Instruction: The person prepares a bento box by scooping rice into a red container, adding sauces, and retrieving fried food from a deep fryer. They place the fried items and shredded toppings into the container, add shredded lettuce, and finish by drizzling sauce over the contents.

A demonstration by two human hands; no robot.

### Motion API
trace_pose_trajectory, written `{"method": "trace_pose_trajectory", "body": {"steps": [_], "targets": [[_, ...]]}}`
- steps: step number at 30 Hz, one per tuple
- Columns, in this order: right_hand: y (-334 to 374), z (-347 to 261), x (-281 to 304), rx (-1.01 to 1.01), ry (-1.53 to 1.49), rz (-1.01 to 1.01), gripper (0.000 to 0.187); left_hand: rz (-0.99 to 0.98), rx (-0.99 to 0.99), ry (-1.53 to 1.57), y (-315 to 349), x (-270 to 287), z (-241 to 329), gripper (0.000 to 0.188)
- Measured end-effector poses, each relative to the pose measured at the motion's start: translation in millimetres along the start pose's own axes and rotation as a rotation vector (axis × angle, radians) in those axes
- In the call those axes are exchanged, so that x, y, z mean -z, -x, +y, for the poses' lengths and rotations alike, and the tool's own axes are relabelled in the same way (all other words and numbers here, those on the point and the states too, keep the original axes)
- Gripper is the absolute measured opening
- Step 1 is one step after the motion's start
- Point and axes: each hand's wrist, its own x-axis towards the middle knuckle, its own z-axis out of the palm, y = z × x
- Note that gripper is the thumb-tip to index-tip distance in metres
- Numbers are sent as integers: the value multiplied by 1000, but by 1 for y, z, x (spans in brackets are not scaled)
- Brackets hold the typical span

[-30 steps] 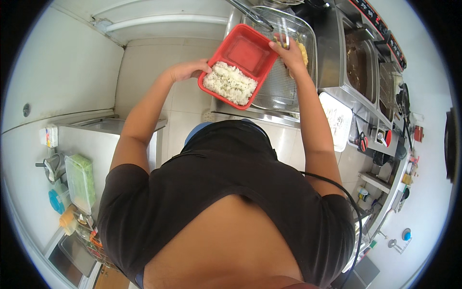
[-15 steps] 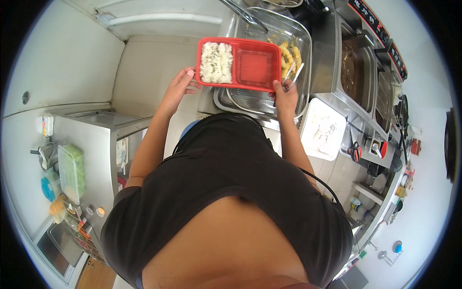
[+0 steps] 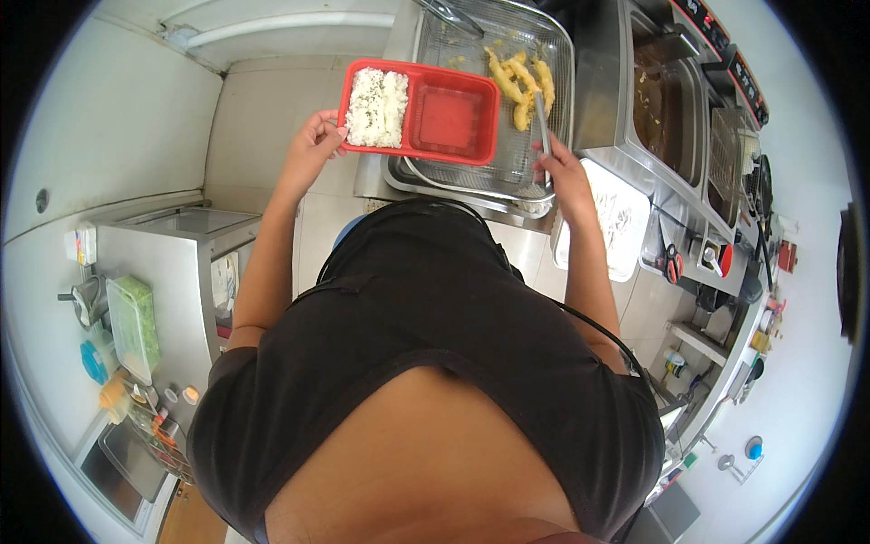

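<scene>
My left hand [image 3: 313, 150] grips the left end of a red two-compartment lunch box [image 3: 450, 118], held level over a wire-mesh draining tray [image 3: 489, 186]. White rice [image 3: 376, 109] with dark flecks fills the box's left compartment; the right one has nothing in it. My right hand [image 3: 565, 177], apart from the box, is closed around metal tongs [image 3: 543, 125]. Their tips are beside several golden battered fried pieces [image 3: 517, 77] lying on the mesh. Whether the tongs touch a piece, I cannot tell.
Another pair of tongs [image 3: 453, 16] rests at the tray's far edge. To the right is a fryer [image 3: 657, 118] holding dark oil. A white tray [image 3: 605, 227], red-handled scissors [image 3: 672, 263] and a counter stand nearer. At left, a steel cabinet [image 3: 154, 254] bears a green-filled container [image 3: 134, 326].
My right hand has let go of the lunch box's right end and moved right, with the tongs now beside the fried pieces. The box has shifted slightly left in my left hand.
</scene>
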Motion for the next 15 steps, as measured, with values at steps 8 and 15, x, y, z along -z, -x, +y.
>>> {"method": "trace_pose_trajectory", "body": {"steps": [8, 15], "targets": [[-64, -35, 2, 359, 1112, 88, 35, 29, -14, -14, 5, -3, 4, 33], [-68, -58, -20, 295, 1177, 147, 31, 78, -63, -2, 6, -6, -1, 31]]}}
